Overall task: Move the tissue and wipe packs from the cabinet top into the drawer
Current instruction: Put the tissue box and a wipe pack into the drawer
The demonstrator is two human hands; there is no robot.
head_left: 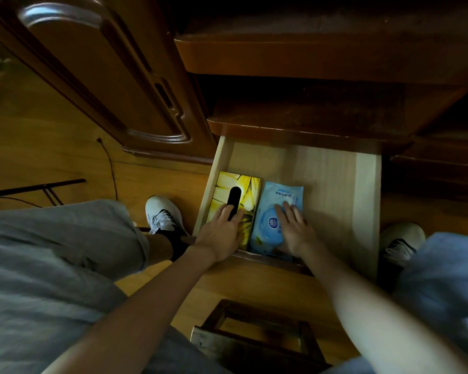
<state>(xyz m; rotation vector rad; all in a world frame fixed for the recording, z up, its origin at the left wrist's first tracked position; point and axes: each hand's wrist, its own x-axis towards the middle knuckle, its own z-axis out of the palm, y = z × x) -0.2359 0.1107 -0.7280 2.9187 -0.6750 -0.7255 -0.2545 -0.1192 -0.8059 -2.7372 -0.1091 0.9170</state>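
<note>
The pale wooden drawer stands pulled out below the dark cabinet top. A yellow tissue box with a black oval slot lies at the drawer's left side. Beside it on the right lies a light blue wipe pack with a round lid. My left hand rests flat on the near end of the tissue box, fingers touching the slot. My right hand lies flat on the wipe pack with fingers spread. Neither hand curls around anything.
The right half of the drawer floor shows bare wood. A tall carved cabinet door stands to the left. A small wooden stool sits below my arms. My knees and white shoes flank the drawer; a black cable runs across the floor.
</note>
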